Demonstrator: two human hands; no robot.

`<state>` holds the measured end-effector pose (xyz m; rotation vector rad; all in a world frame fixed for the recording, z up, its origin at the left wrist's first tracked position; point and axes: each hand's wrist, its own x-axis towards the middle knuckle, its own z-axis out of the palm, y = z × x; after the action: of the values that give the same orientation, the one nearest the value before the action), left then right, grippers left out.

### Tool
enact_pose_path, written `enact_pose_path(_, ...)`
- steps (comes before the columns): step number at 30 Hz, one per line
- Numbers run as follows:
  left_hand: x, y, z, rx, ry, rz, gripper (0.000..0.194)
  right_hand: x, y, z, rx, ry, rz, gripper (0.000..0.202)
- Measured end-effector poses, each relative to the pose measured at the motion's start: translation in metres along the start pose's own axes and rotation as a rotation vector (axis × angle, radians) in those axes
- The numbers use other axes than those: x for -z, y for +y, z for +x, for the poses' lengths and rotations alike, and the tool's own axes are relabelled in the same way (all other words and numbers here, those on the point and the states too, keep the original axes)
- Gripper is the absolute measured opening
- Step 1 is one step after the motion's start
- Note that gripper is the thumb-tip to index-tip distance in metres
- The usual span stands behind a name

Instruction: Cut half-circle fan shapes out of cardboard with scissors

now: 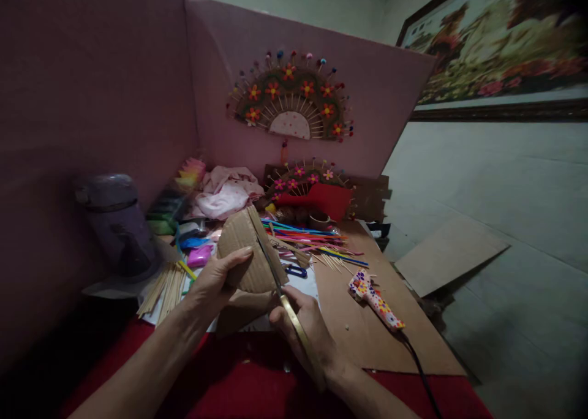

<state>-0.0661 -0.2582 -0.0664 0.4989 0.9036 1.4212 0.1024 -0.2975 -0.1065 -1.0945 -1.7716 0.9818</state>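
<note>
A piece of brown corrugated cardboard with a rounded left edge is pinched in my left hand, thumb on top. Scissors with gold-coloured handles are gripped in my right hand. Their dark blades lie along a slit near the cardboard's right side, with a narrow strip standing off to the right of them. My right fingers wrap the handles, partly hiding them. Below the cardboard, another brown piece rests over the white paper.
A flower-patterned glue gun with a black cord lies on a cardboard sheet at right. Behind are coloured pipe cleaners, thin sticks and pink cloth. A large bottle stands left; a decorated fan hangs behind.
</note>
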Motion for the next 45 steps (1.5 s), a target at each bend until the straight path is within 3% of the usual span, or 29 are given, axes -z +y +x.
enact_pose_path(11,-0.001,0.002,0.001,-0.021,-0.001,-0.029,0.026,-0.005,-0.006,0.001,-0.067,0.055,0.01,0.041)
enact_pose_path(21,-0.004,-0.01,-0.011,0.13,-0.085,0.09,0.025,-0.002,-0.005,0.003,-0.014,0.083,0.062,0.056)
enact_pose_path(27,-0.006,-0.01,-0.01,0.039,-0.044,0.098,0.027,-0.006,-0.001,0.003,-0.034,0.104,0.024,0.055)
enact_pose_path(33,-0.006,-0.01,-0.008,0.08,-0.063,0.09,0.026,-0.01,0.003,0.006,-0.053,0.116,0.031,0.054)
enact_pose_path(45,-0.004,-0.01,-0.003,0.028,-0.046,0.095,0.031,-0.014,-0.003,0.009,-0.065,0.143,0.083,0.038)
